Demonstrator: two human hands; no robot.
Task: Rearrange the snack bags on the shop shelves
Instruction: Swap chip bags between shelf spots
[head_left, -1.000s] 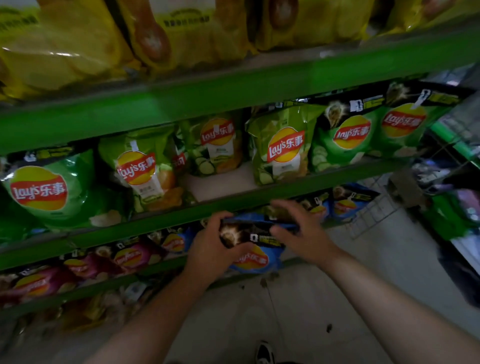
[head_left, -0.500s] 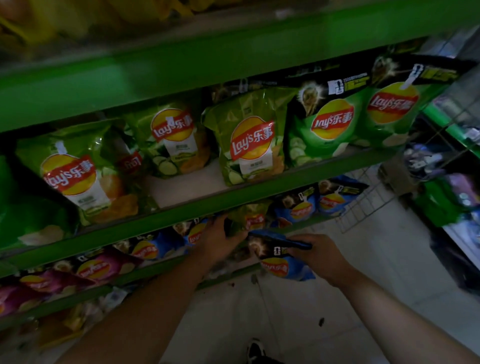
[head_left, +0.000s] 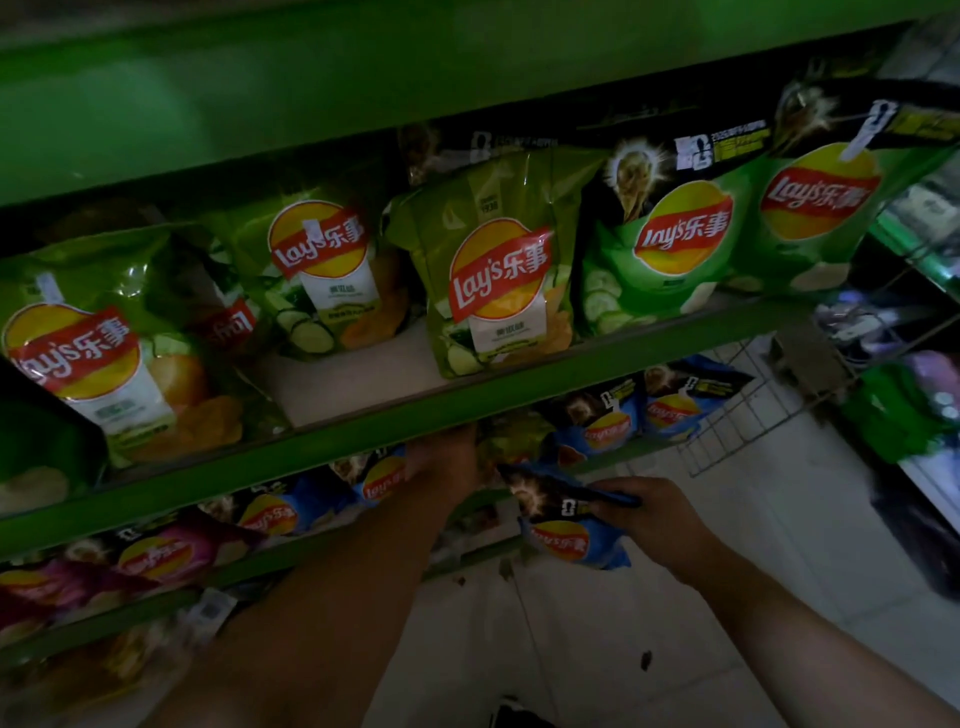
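The right hand (head_left: 644, 519) pinches the blue bag (head_left: 566, 543); the left hand (head_left: 441, 462), grip unseen, should first clear room behind the shelf (head_left: 130, 616) edge.

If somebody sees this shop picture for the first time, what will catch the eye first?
First, the row of green Lay's bags on the middle shelf, their red and yellow logos the brightest spots in a dim picture. Next, just below, the right hand grips a blue bag by its dark top, while the left hand reaches in under that shelf's edge, fingers hidden.
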